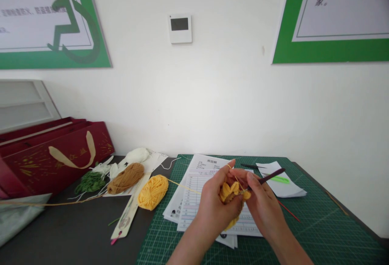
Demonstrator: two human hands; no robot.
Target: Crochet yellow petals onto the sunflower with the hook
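Observation:
A yellow and brown crochet piece [227, 192] is pinched in my left hand [212, 200], above the printed sheets [191, 200]. Yellow yarn runs over my left index finger and back to a yellow yarn ball [152, 192] on the left. My right hand [263, 204] grips a crochet hook [272, 175] with a dark handle, which points up to the right. The hook's tip meets the yellow edge of the piece, where fingers partly cover it. Both hands are close together, and the lower part of the piece shows under my left hand.
A green cutting mat [319, 224] lies under the sheets. White paper [281, 190] with a light green tool [278, 179] is at right, near a red stick [288, 211]. Brown yarn [126, 178], green yarn [89, 182], a bookmark [124, 220] and a red bag [60, 155] sit left.

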